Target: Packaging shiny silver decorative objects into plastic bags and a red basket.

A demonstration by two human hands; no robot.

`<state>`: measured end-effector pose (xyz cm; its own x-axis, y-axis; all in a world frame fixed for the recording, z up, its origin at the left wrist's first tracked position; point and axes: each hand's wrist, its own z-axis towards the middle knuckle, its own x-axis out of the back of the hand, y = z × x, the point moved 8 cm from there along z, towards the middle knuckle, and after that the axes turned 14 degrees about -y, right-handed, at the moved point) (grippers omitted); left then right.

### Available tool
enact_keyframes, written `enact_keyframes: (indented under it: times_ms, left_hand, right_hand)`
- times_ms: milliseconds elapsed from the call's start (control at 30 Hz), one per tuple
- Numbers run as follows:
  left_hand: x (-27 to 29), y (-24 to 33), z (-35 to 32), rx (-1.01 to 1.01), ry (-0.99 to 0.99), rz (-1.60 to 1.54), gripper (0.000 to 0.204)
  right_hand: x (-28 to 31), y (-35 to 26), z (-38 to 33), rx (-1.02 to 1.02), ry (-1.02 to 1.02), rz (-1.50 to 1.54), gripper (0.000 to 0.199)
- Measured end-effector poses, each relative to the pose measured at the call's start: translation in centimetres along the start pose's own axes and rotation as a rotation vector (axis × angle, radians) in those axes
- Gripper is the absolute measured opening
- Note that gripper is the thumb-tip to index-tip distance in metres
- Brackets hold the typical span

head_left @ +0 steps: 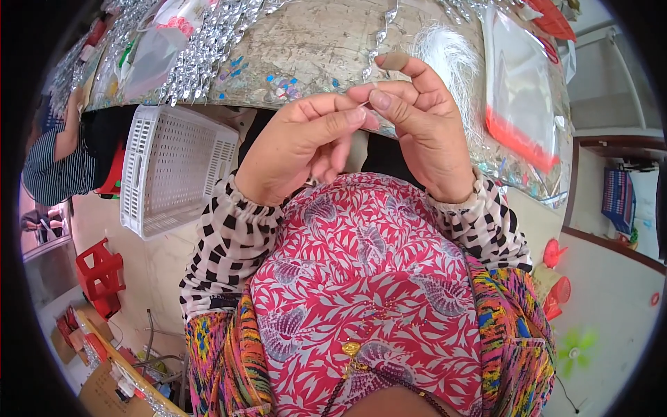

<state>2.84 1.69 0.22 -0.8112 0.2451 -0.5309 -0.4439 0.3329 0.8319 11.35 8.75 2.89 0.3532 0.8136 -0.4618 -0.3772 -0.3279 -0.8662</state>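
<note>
My left hand (306, 135) is closed, its thumb and forefinger pinching a thin white thread (364, 104). Facing it, my right hand (429, 125) also pinches the thread between thumb and forefinger, with its other fingers raised. Both hands are held at the table's near edge, fingertips almost meeting. Just beyond them, a twisted silver foil strip (379, 43) runs across the table toward my right fingers. A loose bundle of white threads (448, 59) lies behind and beside my right hand. Small blue sequin-like pieces (281, 87) are scattered beyond my left hand.
Many silver foil strips (222, 35) cover the table (306, 35) at the far left. A red-edged clear plastic bag (517, 90) lies at the right. Below the table's edge stands a white plastic crate (177, 163). Another person's arm (66, 135) is at the far left, near a red stool (99, 271).
</note>
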Motion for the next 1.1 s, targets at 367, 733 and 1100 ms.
enact_keyframes:
  times_ms: [367, 733, 1100]
  left_hand:
    - [0.1, 1.7, -0.3, -0.127, 0.256, 0.209, 0.023]
    - [-0.3, 1.8, -0.2, -0.122, 0.312, 0.27, 0.018]
    - [0.0, 1.3, -0.4, -0.132, 0.322, 0.302, 0.017]
  right_hand:
    - [1.6, -1.6, -0.7, 0.051, 0.075, -0.198, 0.041]
    - [2.4, -1.6, -1.3, 0.045, 0.127, -0.319, 0.033]
    - [1.5, -0.2, -1.5, -0.062, -0.006, -0.431, 0.015]
